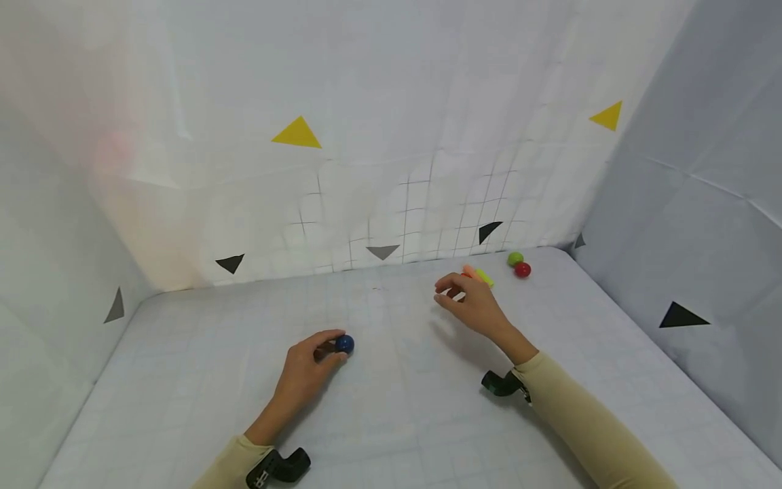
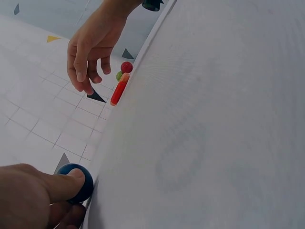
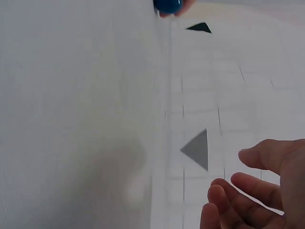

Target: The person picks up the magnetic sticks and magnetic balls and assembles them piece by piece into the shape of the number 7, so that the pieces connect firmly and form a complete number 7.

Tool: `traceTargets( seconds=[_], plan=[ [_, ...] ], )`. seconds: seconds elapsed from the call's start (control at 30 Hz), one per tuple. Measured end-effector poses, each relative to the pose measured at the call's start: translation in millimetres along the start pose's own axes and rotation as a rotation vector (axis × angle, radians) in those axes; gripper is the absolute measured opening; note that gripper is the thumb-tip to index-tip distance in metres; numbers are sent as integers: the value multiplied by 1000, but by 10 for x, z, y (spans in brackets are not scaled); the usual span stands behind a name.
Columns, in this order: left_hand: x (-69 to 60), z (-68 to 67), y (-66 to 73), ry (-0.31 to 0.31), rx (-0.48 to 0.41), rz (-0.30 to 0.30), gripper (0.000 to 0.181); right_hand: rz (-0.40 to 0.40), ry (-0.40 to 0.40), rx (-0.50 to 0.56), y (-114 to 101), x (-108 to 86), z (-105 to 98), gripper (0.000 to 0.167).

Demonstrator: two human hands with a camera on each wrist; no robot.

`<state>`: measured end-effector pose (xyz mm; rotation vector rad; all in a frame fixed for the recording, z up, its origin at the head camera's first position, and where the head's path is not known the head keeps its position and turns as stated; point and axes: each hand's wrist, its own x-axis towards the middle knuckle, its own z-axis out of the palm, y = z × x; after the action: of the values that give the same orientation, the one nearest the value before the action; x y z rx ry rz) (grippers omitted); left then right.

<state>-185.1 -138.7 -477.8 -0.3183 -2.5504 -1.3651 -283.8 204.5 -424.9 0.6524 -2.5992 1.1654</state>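
Observation:
My left hand [image 1: 303, 372] pinches a small glossy dark-blue ball [image 1: 345, 343] between thumb and fingers, at the table's surface left of centre. In the left wrist view the thumb lies against the blue ball [image 2: 86, 188]. My right hand [image 1: 475, 309] hovers above the table at right of centre, fingers loosely bent, with nothing held. Just behind it lie a peach stick [image 1: 469, 271], a yellow-green stick [image 1: 485, 278] and a red stick [image 2: 118, 92], partly hidden by the hand in the head view.
A green ball [image 1: 515, 258] and a red ball [image 1: 522, 270] sit together near the table's back right corner. The table [image 1: 391, 407] has a white cover. White sheets with yellow, black and grey triangles stand behind and at both sides. Each wrist bears a dark camera mount [image 1: 502, 383].

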Motion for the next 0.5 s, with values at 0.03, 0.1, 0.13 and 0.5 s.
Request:
traceTargets(
  seconds=[0.03, 0.1, 0.13, 0.5],
  plan=[
    [0, -1, 0, -2, -1, -6, 39, -7, 14, -8, 35, 12, -27, 15],
    [-4, -2, -3, -7, -3, -8, 39, -9, 38, -38, 113, 33, -75, 14],
    [-6, -2, -4, -8, -3, -7, 39, -7, 49, -48, 155, 42, -96, 14],
    [-4, 11, -16, -1, -5, -2, 40, 87, 150, -93, 498, 91, -356, 17]
  ],
)
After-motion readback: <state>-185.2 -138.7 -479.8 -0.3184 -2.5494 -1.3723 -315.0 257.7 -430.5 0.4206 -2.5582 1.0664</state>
